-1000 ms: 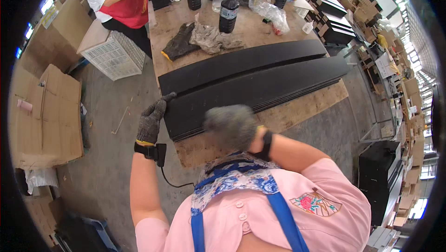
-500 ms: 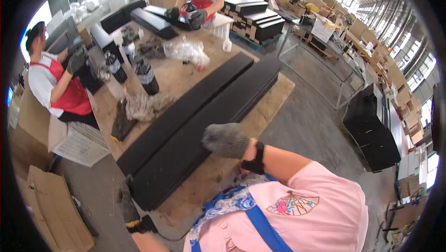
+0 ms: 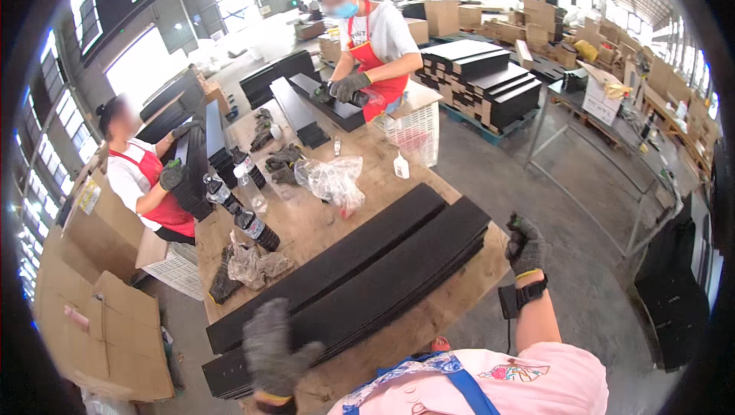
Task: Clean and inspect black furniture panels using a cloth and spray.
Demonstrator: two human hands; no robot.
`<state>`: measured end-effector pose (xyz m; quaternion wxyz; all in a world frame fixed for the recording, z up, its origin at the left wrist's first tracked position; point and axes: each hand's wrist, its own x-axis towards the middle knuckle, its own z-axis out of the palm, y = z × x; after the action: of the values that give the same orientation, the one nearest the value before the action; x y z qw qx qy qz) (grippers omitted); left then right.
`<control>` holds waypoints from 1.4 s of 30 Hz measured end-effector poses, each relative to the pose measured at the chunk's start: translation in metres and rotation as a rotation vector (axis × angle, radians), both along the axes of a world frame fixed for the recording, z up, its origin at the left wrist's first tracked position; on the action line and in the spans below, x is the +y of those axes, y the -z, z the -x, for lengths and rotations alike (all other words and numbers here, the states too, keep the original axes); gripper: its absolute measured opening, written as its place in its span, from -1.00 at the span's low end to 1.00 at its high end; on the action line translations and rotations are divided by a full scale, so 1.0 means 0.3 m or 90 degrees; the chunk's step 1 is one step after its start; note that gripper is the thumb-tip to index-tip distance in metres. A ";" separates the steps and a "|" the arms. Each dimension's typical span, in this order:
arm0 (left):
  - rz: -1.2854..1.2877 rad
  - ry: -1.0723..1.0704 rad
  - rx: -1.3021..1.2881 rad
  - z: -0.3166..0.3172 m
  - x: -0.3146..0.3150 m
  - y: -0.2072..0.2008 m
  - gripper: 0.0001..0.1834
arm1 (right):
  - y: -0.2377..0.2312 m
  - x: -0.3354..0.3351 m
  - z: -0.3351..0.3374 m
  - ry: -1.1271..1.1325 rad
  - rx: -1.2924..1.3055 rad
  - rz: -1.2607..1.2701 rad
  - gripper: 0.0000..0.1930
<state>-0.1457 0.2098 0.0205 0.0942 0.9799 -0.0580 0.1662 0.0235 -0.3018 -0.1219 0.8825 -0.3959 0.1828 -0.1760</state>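
Two stacks of long black boards lie side by side across the table: a far stack (image 3: 344, 262) and a near stack (image 3: 406, 269). Over the left end of the near stack is my left hand (image 3: 277, 346) in a grey glove, fingers stretched and thumb out, slightly blurred. Whether it touches the top board I cannot tell. My right hand (image 3: 525, 246), also gloved, is raised just past the right end of the near stack, apart from it. Its fingers are curled in; a small dark and green bit shows at them, too small to name.
Dark bottles (image 3: 255, 230), a clear bottle (image 3: 249, 191), plastic bags (image 3: 333, 181) and a small white bottle (image 3: 401, 166) stand or lie on the wooden table (image 3: 475, 285). Two co-workers in red aprons (image 3: 164, 208) handle black boards across it. A metal frame (image 3: 589, 174) stands to the right.
My right hand has moved from above the near stack to past its right end. My left hand has come from beside the left end to over the boards. The view has tilted up.
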 end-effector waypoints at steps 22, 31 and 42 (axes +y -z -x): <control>0.131 0.106 0.180 -0.282 -0.152 -0.028 -0.42 | -0.235 -0.036 -0.009 0.115 -0.211 -0.031 -0.80; 0.412 0.083 0.462 -0.405 -0.068 0.117 -0.51 | -0.349 0.353 0.067 -0.497 -0.177 -0.269 -0.83; -0.033 0.131 0.086 -0.312 -0.129 0.063 0.02 | -0.099 0.807 -0.051 -0.750 -0.401 0.005 -0.70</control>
<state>-0.0522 0.1711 0.0017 0.0893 0.9798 -0.1560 0.0877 0.0387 -0.0597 -0.0923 0.8409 -0.3625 -0.3314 0.2274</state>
